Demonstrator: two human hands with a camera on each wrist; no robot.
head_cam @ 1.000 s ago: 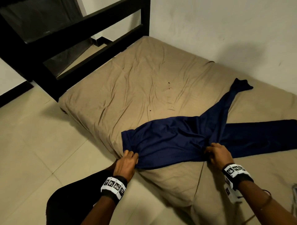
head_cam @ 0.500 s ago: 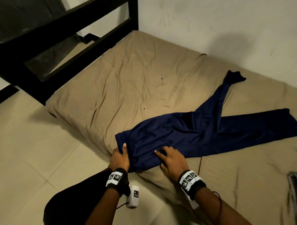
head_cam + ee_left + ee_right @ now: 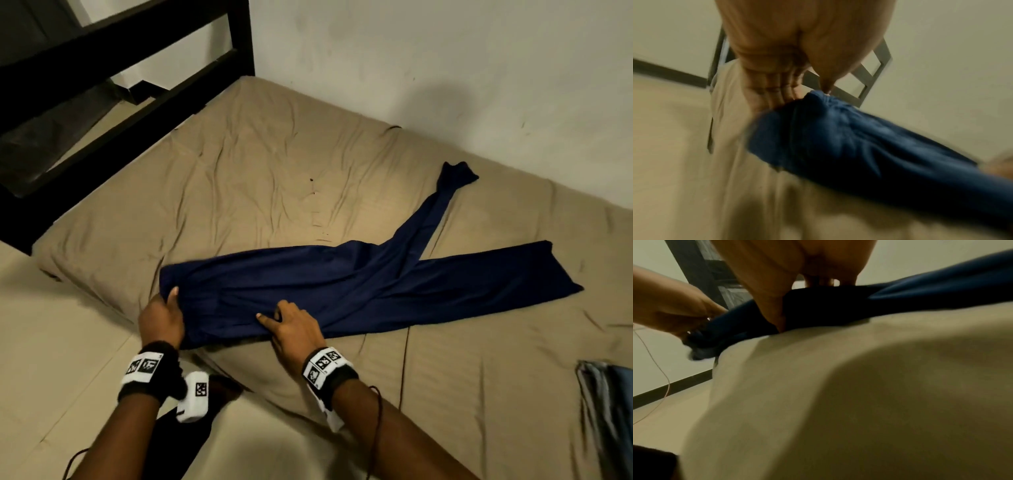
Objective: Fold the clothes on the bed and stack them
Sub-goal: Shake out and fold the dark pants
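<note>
Navy trousers (image 3: 342,284) lie on the tan mattress (image 3: 257,164), waist at the left near the bed's edge. One leg (image 3: 496,270) runs right; the other (image 3: 442,195) crosses over it toward the far wall. My left hand (image 3: 164,315) grips the waistband corner, thumb on top. In the left wrist view its curled fingers (image 3: 777,84) hold the blue cloth (image 3: 859,146). My right hand (image 3: 291,325) pinches the near edge of the trousers a hand's width to the right. The right wrist view has its thumb (image 3: 774,311) in front of the cloth (image 3: 859,305).
A black bed frame (image 3: 137,68) stands at the head of the mattress, far left. A pale wall (image 3: 445,68) runs along the far side. Grey-blue cloth (image 3: 609,401) lies at the right edge of the bed. Tiled floor (image 3: 51,342) and my dark-clothed knee (image 3: 178,442) are at the near left.
My right hand has slid left along the near edge, from the crotch toward the waist. The left hand has kept its hold on the waistband. The upper part lies flatter.
</note>
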